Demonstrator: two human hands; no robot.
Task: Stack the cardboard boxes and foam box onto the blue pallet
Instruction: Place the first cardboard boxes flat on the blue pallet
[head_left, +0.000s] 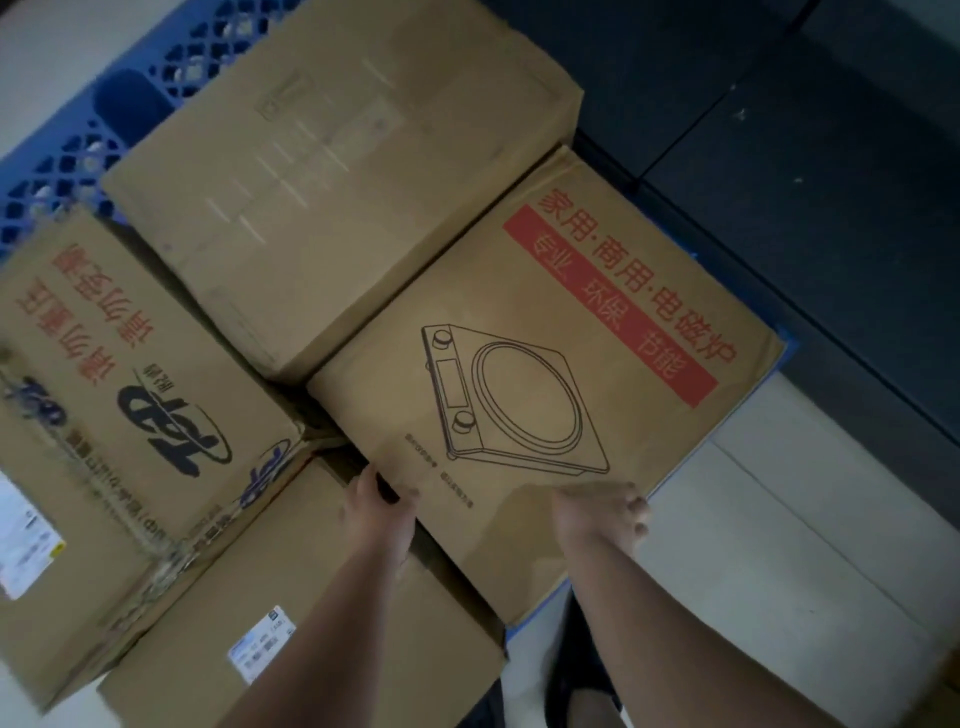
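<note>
Left hand (382, 512): fingers curled over the near-left edge of the cooker box (545, 364), gripping it, fingertips hidden down in the gap beside the box. Right hand (605, 512): laid on the near edge of the same box, fingers bent over that edge toward the floor side; grip judged as holding the edge.

Cooker box: flat carton with a red banner and a line drawing of a hob, lying face up at the near-right corner of the pallet (62, 156), its right edge flush with the pallet's thin blue rim.

Plain box (332, 176): large, unprinted, touching the cooker box along its far-left side, toward the far side of the pallet.

Logo box (119, 395): red characters and a dark logo on top, at the left edge, close to the plain box.

Labelled box (311, 639): bears a small white label, nearest the person, partly beneath the left forearm, just beside the logo box.

Pallet: blue lattice exposed at the far-left corner only.

Floor (810, 530): pale panels right of the pallet, dark beyond.
</note>
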